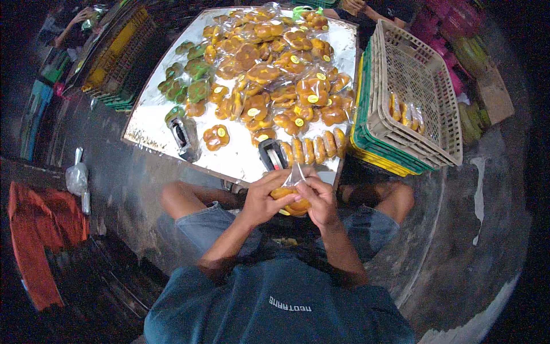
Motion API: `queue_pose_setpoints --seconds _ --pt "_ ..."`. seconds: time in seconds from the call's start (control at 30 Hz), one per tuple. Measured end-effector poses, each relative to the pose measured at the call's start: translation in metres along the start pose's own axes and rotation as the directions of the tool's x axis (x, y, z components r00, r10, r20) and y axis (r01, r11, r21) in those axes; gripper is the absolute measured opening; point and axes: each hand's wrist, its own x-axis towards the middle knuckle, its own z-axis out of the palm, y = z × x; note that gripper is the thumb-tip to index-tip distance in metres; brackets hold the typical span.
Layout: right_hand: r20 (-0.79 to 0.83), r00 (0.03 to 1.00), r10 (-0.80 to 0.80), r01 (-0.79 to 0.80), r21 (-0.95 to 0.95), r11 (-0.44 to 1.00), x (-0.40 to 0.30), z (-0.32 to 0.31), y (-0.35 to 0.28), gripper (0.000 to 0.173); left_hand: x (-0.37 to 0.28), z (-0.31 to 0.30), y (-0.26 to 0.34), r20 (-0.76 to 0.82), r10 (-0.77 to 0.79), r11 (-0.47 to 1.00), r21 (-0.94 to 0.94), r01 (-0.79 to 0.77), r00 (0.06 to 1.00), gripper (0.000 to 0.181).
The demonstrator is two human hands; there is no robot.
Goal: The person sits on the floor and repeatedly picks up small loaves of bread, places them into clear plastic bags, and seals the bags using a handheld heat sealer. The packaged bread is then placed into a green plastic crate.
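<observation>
Both my hands hold one bagged bun (296,205) over the near edge of the white table (227,163). My left hand (267,195) grips it from the left, and my right hand (319,200) from the right, with the clear bag's mouth standing up between them. Just beyond my hands sits a black tape dispenser (271,155). A row of bagged buns (320,148) stands on edge beside it. Behind lies a heap of bagged flower-shaped buns (262,73), many with yellow round stickers. Green bagged buns (189,77) lie to the left, above a second dispenser (180,133).
Stacked plastic crates (374,129) stand at the table's right, the top one holding several bagged buns (406,114). More crates (120,56) are at the left. An orange cloth (47,241) lies far left. Another person's hands (354,6) show beyond the table.
</observation>
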Motion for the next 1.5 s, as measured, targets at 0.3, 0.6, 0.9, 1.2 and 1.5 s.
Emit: queue_pose_setpoints --seconds 0.3,0.6,0.9,1.2,1.5 --pt "0.053 0.995 0.090 -0.076 -0.213 0.974 0.012 -0.008 -0.019 0.019 -0.013 -0.003 0.012 0.203 -0.625 0.762 -0.052 0.646 0.754 0.024" --pt "0.207 0.948 -0.240 0.312 -0.470 0.826 0.011 0.001 -0.033 0.014 -0.023 0.010 -0.006 -0.112 -0.449 0.830 -0.420 0.367 0.887 0.011" --pt "-0.148 0.989 0.010 -0.088 -0.529 0.844 0.002 0.022 0.012 0.031 -0.017 0.010 -0.012 0.054 -0.779 0.575 -0.335 0.747 0.624 0.017" --pt "0.182 0.877 0.445 -0.480 0.374 0.794 -0.033 0.038 0.051 0.069 -0.051 0.034 -0.029 -0.368 -0.510 0.858 -0.288 0.426 0.778 0.027" --pt "-0.075 0.914 0.399 -0.399 0.014 0.917 0.012 0.024 0.064 0.052 -0.069 0.022 -0.032 0.283 -0.832 -0.071 -0.907 0.415 0.477 0.050"
